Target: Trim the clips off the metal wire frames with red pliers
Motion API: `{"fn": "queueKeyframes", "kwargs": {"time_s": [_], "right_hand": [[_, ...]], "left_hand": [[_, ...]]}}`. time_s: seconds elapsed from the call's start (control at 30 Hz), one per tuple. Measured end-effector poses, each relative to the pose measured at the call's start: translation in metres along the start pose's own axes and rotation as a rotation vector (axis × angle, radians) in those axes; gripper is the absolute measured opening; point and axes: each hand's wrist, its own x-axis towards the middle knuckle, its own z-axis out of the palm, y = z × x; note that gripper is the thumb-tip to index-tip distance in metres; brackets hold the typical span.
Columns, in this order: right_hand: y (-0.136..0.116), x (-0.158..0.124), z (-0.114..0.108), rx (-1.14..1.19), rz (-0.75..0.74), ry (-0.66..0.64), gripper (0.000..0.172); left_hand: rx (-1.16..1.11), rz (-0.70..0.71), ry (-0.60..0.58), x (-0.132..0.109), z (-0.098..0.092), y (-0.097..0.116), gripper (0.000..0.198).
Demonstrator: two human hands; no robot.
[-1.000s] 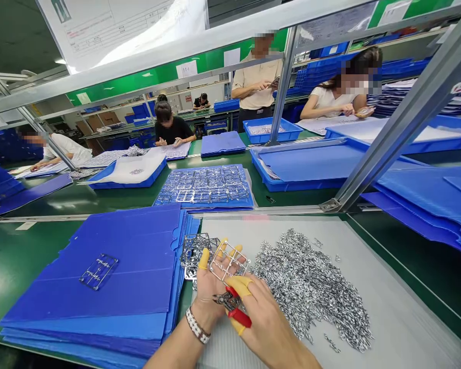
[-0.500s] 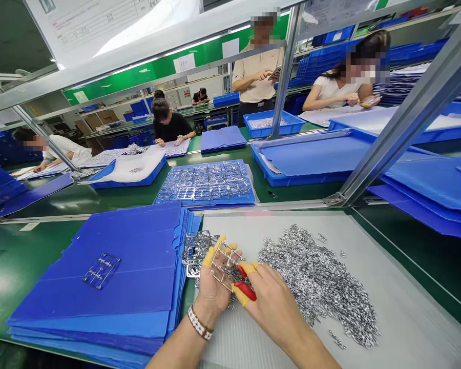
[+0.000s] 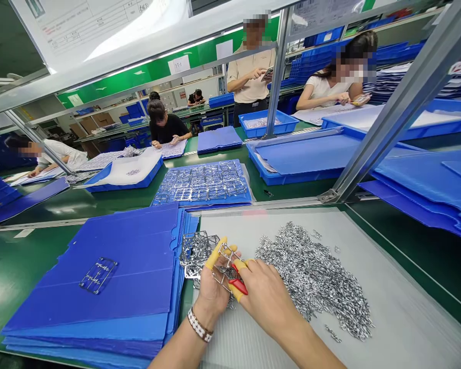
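My left hand [image 3: 210, 288], with yellow finger cots on its fingers, holds a small silver metal frame [image 3: 226, 249] with thin cross-pieces. My right hand [image 3: 268, 300], also in yellow finger cots, is closed around red-handled nippers [image 3: 238, 286]. Their jaws are against or just inside the frame; the exact contact is hidden by the fingers. Beyond my left hand lies a heap of similar metal frames [image 3: 194, 260]. To the right spreads a large pile of small silver pieces [image 3: 317, 279] on a translucent sheet [image 3: 388, 302].
A stack of blue plastic sheets [image 3: 138, 233] at left carries one flat metal frame [image 3: 99, 275]. Behind it, more frames [image 3: 202, 182] cover a blue board. A slanted metal post [image 3: 392, 113] rises at right. Several people sit or stand across the bench near blue trays [image 3: 303, 177].
The right hand and nippers have shifted slightly left, further over the frame. My left hand keeps its hold on the frame. The whole view has moved a little.
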Motion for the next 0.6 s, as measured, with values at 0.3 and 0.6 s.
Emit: {"fn": "queueKeyframes", "kwargs": {"time_s": [0.3, 0.6], "right_hand": [[-0.003, 0.003, -0.01, -0.054, -0.017, -0.057, 0.031], [0.007, 0.0, -0.015, -0.121, -0.006, 0.005, 0.031]], "left_hand": [[0.036, 0.059, -0.009, -0.006, 0.005, 0.001, 0.038], [-0.013, -0.032, -0.033, -0.007, 0.005, 0.005, 0.042]]}}
